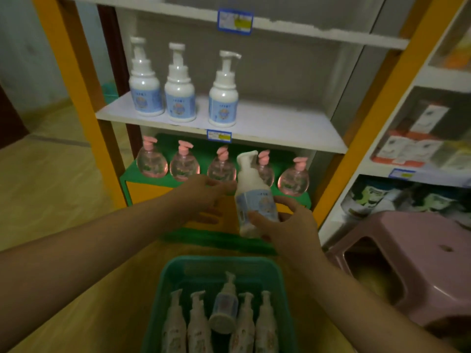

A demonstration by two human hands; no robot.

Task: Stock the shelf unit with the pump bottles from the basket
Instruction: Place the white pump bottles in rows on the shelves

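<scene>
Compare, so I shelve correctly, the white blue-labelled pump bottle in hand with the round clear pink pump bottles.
The white blue-labelled pump bottle, gripped by the right hand, is opaque, tall and tilted; the round clear pink pump bottles are see-through, squat and upright. Its pump is white; theirs are pink. Both have pump heads.

Both forearms bare; no sleeves, rings or watch visible, view dim.

right hand (285, 226) gripping pump bottle (254, 197), left hand (204, 194) beside
</scene>
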